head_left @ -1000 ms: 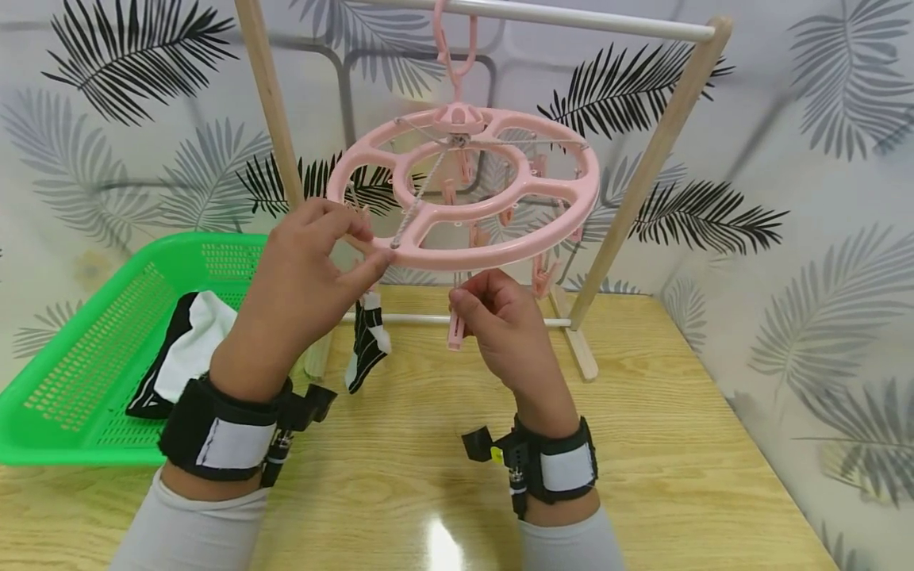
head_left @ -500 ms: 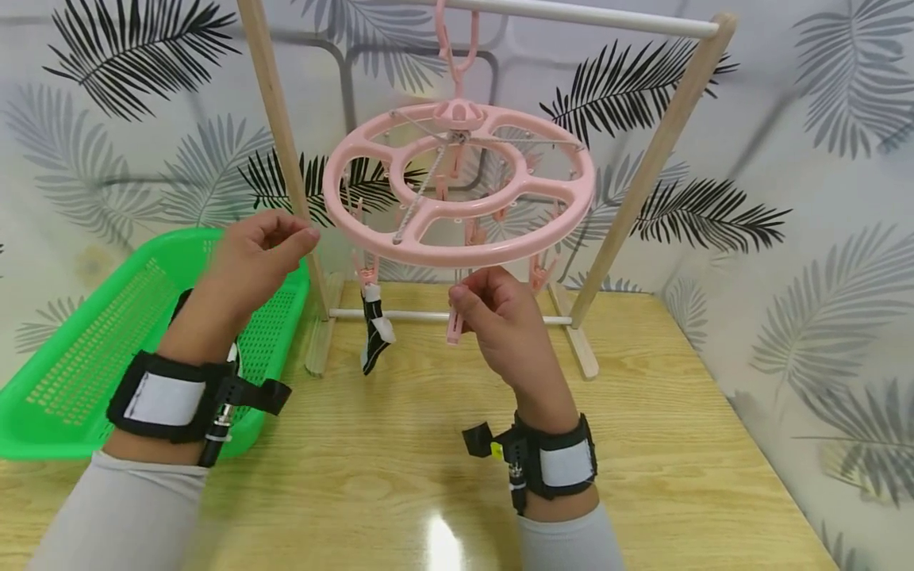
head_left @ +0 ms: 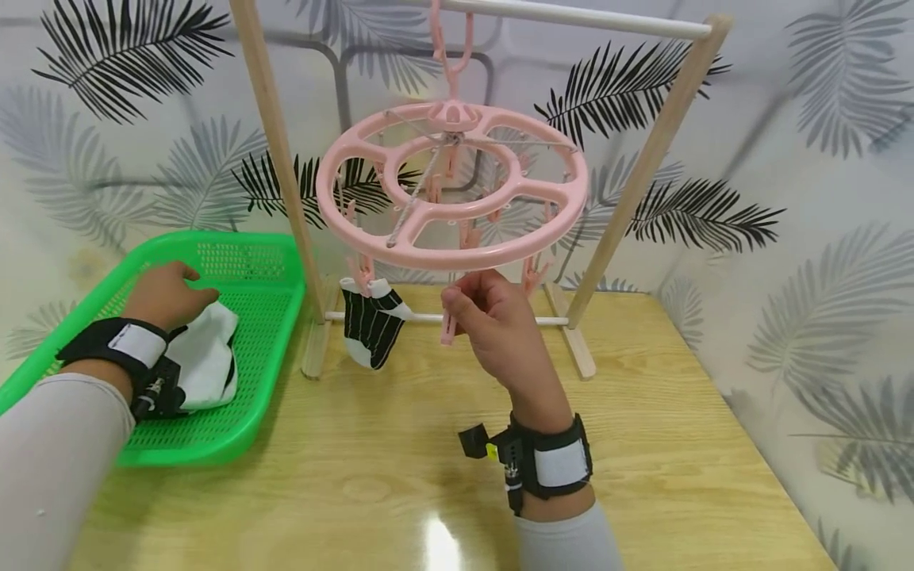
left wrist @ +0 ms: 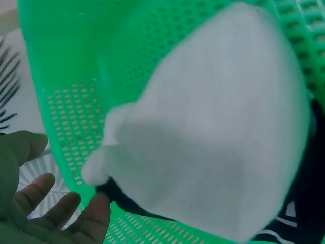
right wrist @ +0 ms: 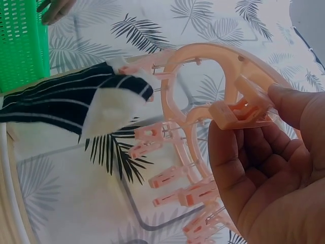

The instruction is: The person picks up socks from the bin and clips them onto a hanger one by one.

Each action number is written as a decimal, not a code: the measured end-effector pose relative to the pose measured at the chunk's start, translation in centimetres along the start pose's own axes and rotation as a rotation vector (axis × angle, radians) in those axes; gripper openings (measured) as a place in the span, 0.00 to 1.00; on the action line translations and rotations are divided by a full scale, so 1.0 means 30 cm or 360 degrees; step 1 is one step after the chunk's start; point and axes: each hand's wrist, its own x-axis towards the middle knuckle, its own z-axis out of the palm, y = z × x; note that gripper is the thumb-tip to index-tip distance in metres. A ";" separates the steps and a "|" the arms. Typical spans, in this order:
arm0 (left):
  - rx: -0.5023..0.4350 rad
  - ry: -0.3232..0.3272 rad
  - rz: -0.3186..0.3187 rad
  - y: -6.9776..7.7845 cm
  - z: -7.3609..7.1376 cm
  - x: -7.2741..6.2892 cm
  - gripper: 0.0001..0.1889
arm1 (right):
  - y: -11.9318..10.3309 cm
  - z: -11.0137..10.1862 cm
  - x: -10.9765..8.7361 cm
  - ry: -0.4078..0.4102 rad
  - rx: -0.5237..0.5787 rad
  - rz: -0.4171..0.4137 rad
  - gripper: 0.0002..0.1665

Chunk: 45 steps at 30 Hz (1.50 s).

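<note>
My right hand (head_left: 496, 325) pinches a pink clothespin (head_left: 448, 327) between thumb and forefinger, just below the front rim of a round pink drying hanger (head_left: 457, 258). The right wrist view shows this clothespin (right wrist: 238, 114) from close by. A black-and-white striped sock (head_left: 373, 325) hangs from another clip on the hanger's left side. My left hand (head_left: 167, 295) is over the green basket (head_left: 274, 341), beside a white and black sock-like cloth (head_left: 207, 357). In the left wrist view its fingers (left wrist: 63, 208) are spread and hold nothing; the white cloth (left wrist: 203, 132) lies near them.
The hanger hooks onto a white rod (head_left: 571, 16) between wooden posts (head_left: 650, 159). Several other pink clips (right wrist: 167, 178) dangle under the ring. The rack's feet (head_left: 574, 349) stand on a wooden table (head_left: 357, 492). Leaf-patterned cloth covers the wall behind.
My left hand has let go of the hanger's rim and moved left and down into the basket. The hanging sock has turned its broad side forward. My right hand still pinches the clothespin.
</note>
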 end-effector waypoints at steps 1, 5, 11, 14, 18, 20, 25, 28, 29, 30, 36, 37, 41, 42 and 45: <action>0.0002 -0.0008 -0.0015 -0.015 0.007 0.002 0.33 | 0.001 0.001 -0.001 -0.0002 0.0003 -0.0001 0.07; -0.0014 -0.0047 -0.0047 -0.032 0.036 0.009 0.39 | 0.001 0.001 -0.003 -0.0010 0.0020 0.0004 0.06; 0.0087 -0.0005 -0.0074 -0.014 0.070 0.004 0.29 | 0.000 -0.004 -0.006 0.0005 -0.0018 0.0011 0.07; 0.0136 0.0001 -0.0087 -0.015 0.070 -0.001 0.19 | 0.000 -0.005 -0.006 0.0005 -0.0042 0.0019 0.07; 0.0115 -0.0005 -0.0034 -0.016 0.061 -0.007 0.19 | -0.001 -0.003 -0.007 -0.0008 -0.0052 0.0022 0.08; 0.0081 0.0033 0.0007 -0.007 0.054 -0.007 0.19 | 0.001 -0.004 -0.006 -0.0015 -0.0050 0.0008 0.07; -0.0014 0.0134 0.0061 0.059 0.007 -0.017 0.19 | 0.003 -0.005 -0.003 -0.0022 -0.0034 -0.0019 0.07; -0.0080 0.0113 0.0115 0.107 -0.031 -0.035 0.14 | 0.003 -0.004 -0.002 -0.0020 -0.0019 -0.0006 0.07; -0.0105 0.0104 0.0133 0.121 -0.042 -0.042 0.11 | 0.003 -0.004 -0.002 -0.0018 -0.0017 0.0000 0.07; -0.0131 0.0091 0.0136 0.135 -0.051 -0.050 0.11 | 0.003 -0.004 -0.001 -0.0017 -0.0017 0.0006 0.07; -0.0276 0.0117 0.0147 0.186 -0.077 -0.098 0.24 | 0.001 -0.003 -0.003 -0.0007 -0.0032 0.0025 0.08; -0.0283 0.0148 0.0161 0.192 -0.079 -0.107 0.23 | 0.001 -0.003 -0.003 -0.0007 -0.0034 0.0026 0.08; -0.0283 0.0307 0.0193 0.235 -0.090 -0.155 0.23 | 0.001 -0.002 -0.004 -0.0014 -0.0033 0.0025 0.08; -0.0288 0.0349 0.0194 0.252 -0.096 -0.170 0.23 | 0.001 -0.002 -0.004 -0.0015 -0.0032 0.0024 0.08; -0.0380 0.0453 0.0175 0.314 -0.116 -0.223 0.21 | 0.002 -0.004 -0.004 -0.0019 -0.0033 0.0025 0.08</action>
